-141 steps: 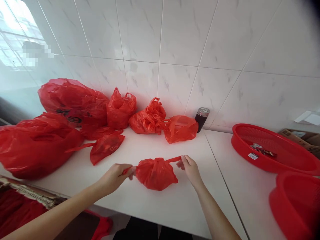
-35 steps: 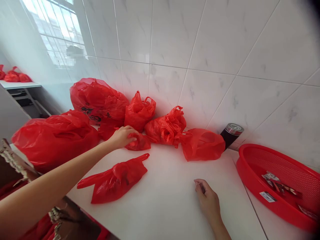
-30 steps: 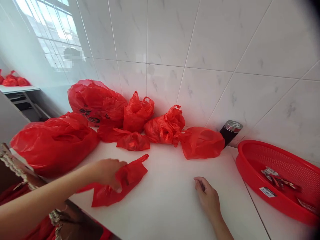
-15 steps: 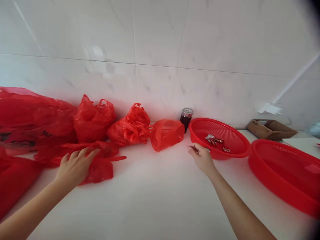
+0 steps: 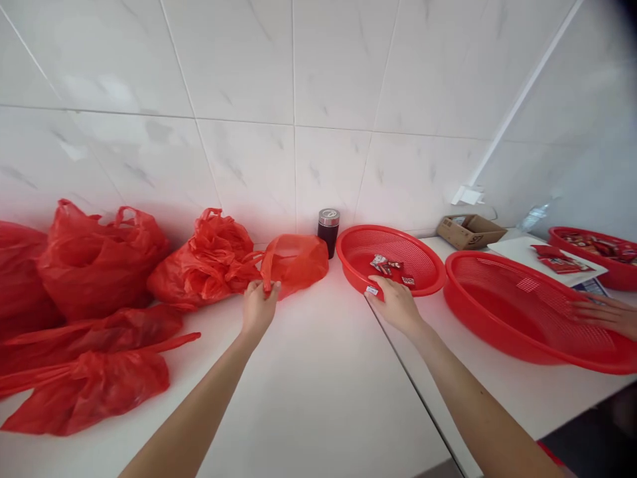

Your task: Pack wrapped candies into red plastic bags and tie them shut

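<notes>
My left hand pinches the handle of a thin red plastic bag, which lies slumped on the white table. My right hand is at the near rim of a round red plastic basket, its fingers over the edge beside a small white label. Several small wrapped packets lie on the basket floor. Left of my left hand rests a crumpled red bag. A dark tumbler with a silver lid stands upright between bag and basket, against the wall.
Full red bags and knotted red bags fill the left side. At right are a second red basket with another person's hand at it, a cardboard box, and a far basket of packets. A seam crosses the table.
My left hand has moved right from the knotted bags and now grips the bag's handle. My right hand has reached the basket rim. The view has turned right, showing another person's hand.
</notes>
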The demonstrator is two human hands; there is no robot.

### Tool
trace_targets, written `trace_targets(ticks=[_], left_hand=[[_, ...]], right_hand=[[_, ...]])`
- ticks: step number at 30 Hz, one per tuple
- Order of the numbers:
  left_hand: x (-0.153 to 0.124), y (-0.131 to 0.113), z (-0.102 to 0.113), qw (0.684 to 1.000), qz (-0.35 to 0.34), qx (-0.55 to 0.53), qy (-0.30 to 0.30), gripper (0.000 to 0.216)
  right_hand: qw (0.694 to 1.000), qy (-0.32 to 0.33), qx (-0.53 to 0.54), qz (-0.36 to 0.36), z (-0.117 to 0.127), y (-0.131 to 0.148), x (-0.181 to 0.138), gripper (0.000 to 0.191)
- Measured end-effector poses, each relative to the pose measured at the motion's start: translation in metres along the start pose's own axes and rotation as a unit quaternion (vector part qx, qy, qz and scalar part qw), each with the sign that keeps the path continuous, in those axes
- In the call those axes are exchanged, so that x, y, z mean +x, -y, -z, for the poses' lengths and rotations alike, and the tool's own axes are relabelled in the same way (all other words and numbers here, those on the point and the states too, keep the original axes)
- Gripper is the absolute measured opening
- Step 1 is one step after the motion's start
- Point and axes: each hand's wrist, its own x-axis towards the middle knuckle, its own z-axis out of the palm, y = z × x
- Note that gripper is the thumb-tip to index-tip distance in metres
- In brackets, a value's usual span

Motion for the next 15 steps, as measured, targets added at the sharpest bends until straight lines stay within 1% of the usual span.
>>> trace_targets(ticks=[2, 4, 6, 7, 8, 9, 10, 12, 13, 14, 15], left_hand=[[-0.017, -0.01, 0.019, 0.999, -0.021, -0.04, -0.004, 0.036], [-0.046, -0.02, 0.046, 0.995, -0.027, -0.093, 0.011, 0.036], [-0.079, -0.029, 0.072, 0.986, -0.008, -0.158, 0.05, 0.03], [-0.095, -0.033, 0.083, 0.981, 0.006, -0.182, 0.07, 0.027], [-0.111, -0.037, 0.091, 0.976, 0.021, -0.198, 0.088, 0.024], [-0.125, -0.04, 0.098, 0.973, 0.036, -0.205, 0.1, 0.024], [-0.137, -0.043, 0.103, 0.971, 0.046, -0.209, 0.11, 0.025], [-0.155, -0.048, 0.109, 0.967, 0.064, -0.217, 0.117, 0.03], [-0.162, -0.049, 0.111, 0.965, 0.07, -0.221, 0.12, 0.031], [-0.166, -0.05, 0.112, 0.964, 0.074, -0.225, 0.123, 0.032], [-0.169, -0.049, 0.113, 0.962, 0.079, -0.227, 0.13, 0.033]], right_hand=[[0.999, -0.023, 0.027, 0.02, 0.007, -0.001, -0.004, 0.032], [0.992, -0.082, 0.074, 0.058, 0.017, 0.013, -0.01, 0.026], [0.972, -0.143, 0.145, 0.116, 0.03, 0.045, -0.018, 0.021], [0.958, -0.156, 0.186, 0.153, 0.036, 0.067, -0.024, 0.02], [0.942, -0.151, 0.222, 0.199, 0.043, 0.09, -0.031, 0.02], [0.927, -0.129, 0.242, 0.257, 0.049, 0.112, -0.038, 0.02], [0.915, -0.09, 0.23, 0.319, 0.055, 0.132, -0.044, 0.021], [0.897, -0.012, 0.152, 0.415, 0.066, 0.157, -0.055, 0.018], [0.891, 0.034, 0.105, 0.44, 0.072, 0.161, -0.058, 0.017], [0.888, 0.08, 0.069, 0.449, 0.078, 0.16, -0.059, 0.016], [0.886, 0.126, 0.056, 0.444, 0.085, 0.154, -0.058, 0.015]])
